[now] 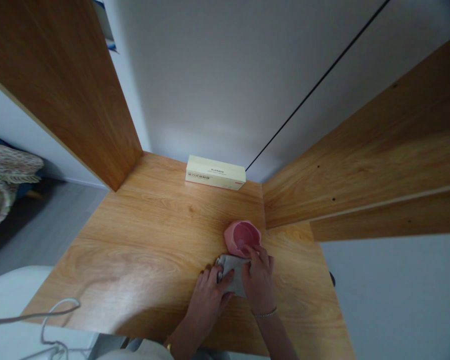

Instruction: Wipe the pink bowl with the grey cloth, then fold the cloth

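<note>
A grey cloth pouch or folded cloth [235, 272] lies on the wooden table near its front edge. My left hand [209, 292] is closed on its left side, thumb on top, beside a small dark piece I cannot make out. Just beyond the cloth stands a pink bowl [230, 240] with an angular outer wall. My right hand [260, 282] reaches over the near rim, fingertips inside the bowl. Its thumb stays outside, over the cloth, apart from the fingers. The bottom of the bowl is partly hidden by these fingers.
A long cream box [215, 172] stands at the back against the white wall. Wooden panels rise at the left [60, 85] and right [360, 150]. A pale cable [60, 312] loops over the front left corner, near a white chair [15, 290].
</note>
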Demonstrator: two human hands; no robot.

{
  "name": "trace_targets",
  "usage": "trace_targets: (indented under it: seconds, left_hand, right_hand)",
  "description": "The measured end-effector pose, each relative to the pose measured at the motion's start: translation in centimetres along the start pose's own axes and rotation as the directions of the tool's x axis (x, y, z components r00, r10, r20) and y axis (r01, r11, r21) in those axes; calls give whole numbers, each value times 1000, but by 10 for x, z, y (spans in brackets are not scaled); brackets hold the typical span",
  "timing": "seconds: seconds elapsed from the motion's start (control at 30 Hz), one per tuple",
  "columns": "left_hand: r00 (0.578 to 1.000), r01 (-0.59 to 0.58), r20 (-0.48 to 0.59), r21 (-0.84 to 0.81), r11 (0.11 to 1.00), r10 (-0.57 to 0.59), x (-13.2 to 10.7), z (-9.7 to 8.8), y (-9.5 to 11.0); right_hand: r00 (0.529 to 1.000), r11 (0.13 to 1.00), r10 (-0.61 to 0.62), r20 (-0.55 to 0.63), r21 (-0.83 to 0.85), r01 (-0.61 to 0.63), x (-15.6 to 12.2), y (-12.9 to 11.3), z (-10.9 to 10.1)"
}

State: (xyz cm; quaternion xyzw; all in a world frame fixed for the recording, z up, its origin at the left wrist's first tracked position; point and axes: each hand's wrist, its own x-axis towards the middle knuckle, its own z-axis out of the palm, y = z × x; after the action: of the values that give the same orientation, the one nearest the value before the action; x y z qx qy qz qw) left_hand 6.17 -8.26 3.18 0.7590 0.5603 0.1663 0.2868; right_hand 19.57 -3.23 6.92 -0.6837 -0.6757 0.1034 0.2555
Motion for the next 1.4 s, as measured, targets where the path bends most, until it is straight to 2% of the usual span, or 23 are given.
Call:
trace_targets:
  seconds: [0.1,0.17,0.2,0.27,0.33,0.47,0.63,0.8,1.03,1.1,1.23,1.4]
  left_hand:
    - [998,-60,-16,-93,994,59,-3,-10,-7]
    - [991,-78,-116,-142,987,62,-8,-20,-19]
    - [981,-56,-192,-154,987,26,-11,-25,-26]
    - [933,38,-348,-165,986,-94,-17,-37,-42]
    - [902,85,-407,-168,982,-147,-22,-46,-57]
    - [895,102,-404,-224,969,-188,-25,-52,-70]
    - [881,106,-412,-310,945,-234,-25,-39,-71]
    - [908,50,-403,-165,985,-113,-25,-29,-75]
    - [905,69,-414,-85,994,-98,-25,-31,-75]
    - [910,47,-411,-46,998,-62,-24,-30,-75]
    - [926,-4,-373,138,990,56,-24,-30,-80]
    - [936,44,-340,382,923,96,-29,-29,-88]
  right_hand:
    - [1000,989,17,13,148,-18,-16,-21,3]
    - [998,964,18,65,262,-35,-33,-33,10]
    - [996,952,7,87,303,-33,-43,-38,16]
    - [992,938,-49,113,346,7,-61,-47,28]
    - [982,932,-120,144,357,62,-76,-53,39]
    - [954,915,-225,200,380,136,-86,-61,51]
    - [940,896,-264,219,416,155,-83,-58,55]
    - [912,913,-317,260,343,219,-89,-47,64]
    - [905,922,-344,251,271,275,-92,-44,72]
    - [906,923,-355,229,242,300,-92,-43,74]
    - [912,936,-351,213,116,333,-93,-43,78]
    - [919,940,-337,207,28,339,-93,-44,81]
